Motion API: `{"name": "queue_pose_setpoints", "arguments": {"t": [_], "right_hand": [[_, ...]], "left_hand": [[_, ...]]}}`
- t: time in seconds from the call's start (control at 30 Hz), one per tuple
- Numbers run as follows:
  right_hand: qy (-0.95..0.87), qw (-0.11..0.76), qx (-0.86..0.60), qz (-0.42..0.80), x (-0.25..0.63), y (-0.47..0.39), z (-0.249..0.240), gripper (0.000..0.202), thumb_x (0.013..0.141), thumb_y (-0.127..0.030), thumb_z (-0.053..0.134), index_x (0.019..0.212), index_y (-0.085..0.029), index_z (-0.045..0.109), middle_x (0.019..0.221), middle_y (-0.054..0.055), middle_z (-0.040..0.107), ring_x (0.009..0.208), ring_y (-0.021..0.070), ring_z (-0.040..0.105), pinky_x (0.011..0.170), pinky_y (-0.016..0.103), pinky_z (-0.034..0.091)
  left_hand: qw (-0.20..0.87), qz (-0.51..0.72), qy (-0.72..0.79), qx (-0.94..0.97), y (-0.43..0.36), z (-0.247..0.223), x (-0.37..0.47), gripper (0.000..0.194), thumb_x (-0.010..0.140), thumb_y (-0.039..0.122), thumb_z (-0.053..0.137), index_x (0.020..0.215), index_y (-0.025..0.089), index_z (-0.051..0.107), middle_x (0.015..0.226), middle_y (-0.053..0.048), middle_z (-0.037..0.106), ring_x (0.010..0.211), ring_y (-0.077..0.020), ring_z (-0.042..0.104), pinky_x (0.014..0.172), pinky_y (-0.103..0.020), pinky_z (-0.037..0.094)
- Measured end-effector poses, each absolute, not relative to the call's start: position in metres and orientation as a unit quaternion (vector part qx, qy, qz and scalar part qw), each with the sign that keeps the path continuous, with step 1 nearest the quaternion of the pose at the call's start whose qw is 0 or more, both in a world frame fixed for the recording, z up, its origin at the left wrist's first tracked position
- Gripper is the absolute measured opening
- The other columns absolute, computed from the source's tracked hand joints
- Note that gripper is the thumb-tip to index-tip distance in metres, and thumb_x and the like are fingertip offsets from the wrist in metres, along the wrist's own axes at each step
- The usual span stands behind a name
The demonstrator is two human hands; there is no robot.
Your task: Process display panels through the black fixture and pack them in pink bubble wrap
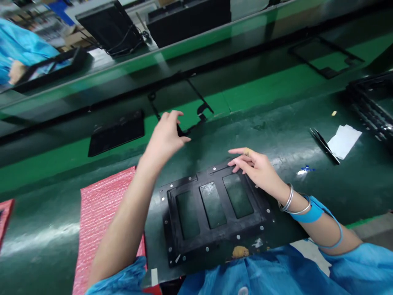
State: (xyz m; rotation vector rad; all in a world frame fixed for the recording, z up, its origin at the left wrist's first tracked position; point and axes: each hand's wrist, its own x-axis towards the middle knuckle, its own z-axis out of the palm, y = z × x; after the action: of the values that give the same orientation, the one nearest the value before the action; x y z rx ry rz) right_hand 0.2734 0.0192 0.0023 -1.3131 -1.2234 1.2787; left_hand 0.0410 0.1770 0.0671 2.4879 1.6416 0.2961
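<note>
My left hand [166, 139] is raised with thumb and fingers apart, holding nothing. It is nearest to a thin black frame [196, 92] on the green conveyor belt, and partly covers it. My right hand [256, 168] hovers over the upper right part of a black fixture [211, 205]. Its index finger stretches out and the other fingers bend loosely, with nothing visible in them. I cannot tell whether the fingertips touch the fixture. This fixture lies flat before me, with three rectangular openings and several round silver spots along its rim.
Red bubble wrap [104, 209] lies under my left forearm. A dark flat panel [118, 133] and another black frame [327, 57] rest on the belt. Tweezers [324, 146] and white paper [344, 141] lie right, near stacked black frames [374, 102]. Across the belt, a person's hand [16, 71] touches a black frame.
</note>
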Motion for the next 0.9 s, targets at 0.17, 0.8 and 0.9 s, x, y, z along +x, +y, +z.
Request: {"name": "queue_pose_setpoints", "arguments": {"t": [0.17, 0.8, 0.9], "right_hand": [[-0.452, 0.504, -0.478, 0.560, 0.271, 0.019, 0.006, 0.060, 0.086, -0.063, 0.066, 0.129, -0.022, 0.058, 0.108, 0.011, 0.078, 0.079, 0.0200, 0.074, 0.054, 0.027, 0.052], [-0.452, 0.218, -0.450, 0.739, 0.320, 0.029, 0.011, 0.050, 0.074, -0.066, 0.078, 0.083, -0.017, 0.077, 0.068, 0.012, 0.075, 0.039, 0.0163, 0.061, 0.036, 0.023, 0.041], [-0.446, 0.176, -0.454, 0.750, 0.321, 0.026, 0.008, 0.041, 0.078, -0.058, 0.076, 0.080, -0.017, 0.078, 0.071, 0.013, 0.076, 0.041, 0.0164, 0.064, 0.037, 0.022, 0.038]], "left_hand": [[0.114, 0.189, 0.434, 0.873, 0.076, 0.054, 0.072, 0.067, 0.076, 0.012, 0.077, 0.136, 0.024, 0.049, 0.123, -0.011, 0.058, 0.114, -0.0306, 0.062, 0.097, -0.044, 0.055], [-0.029, 0.233, 0.845, 0.480, -0.065, -0.009, -0.158, 0.045, 0.079, 0.051, 0.058, 0.111, 0.022, 0.068, 0.117, -0.016, 0.063, 0.122, -0.0432, 0.056, 0.110, -0.061, 0.041], [-0.062, 0.245, 0.879, 0.404, -0.104, -0.028, -0.185, 0.026, 0.081, 0.050, 0.055, 0.087, 0.026, 0.062, 0.095, -0.011, 0.063, 0.109, -0.0397, 0.060, 0.107, -0.059, 0.043]]}}
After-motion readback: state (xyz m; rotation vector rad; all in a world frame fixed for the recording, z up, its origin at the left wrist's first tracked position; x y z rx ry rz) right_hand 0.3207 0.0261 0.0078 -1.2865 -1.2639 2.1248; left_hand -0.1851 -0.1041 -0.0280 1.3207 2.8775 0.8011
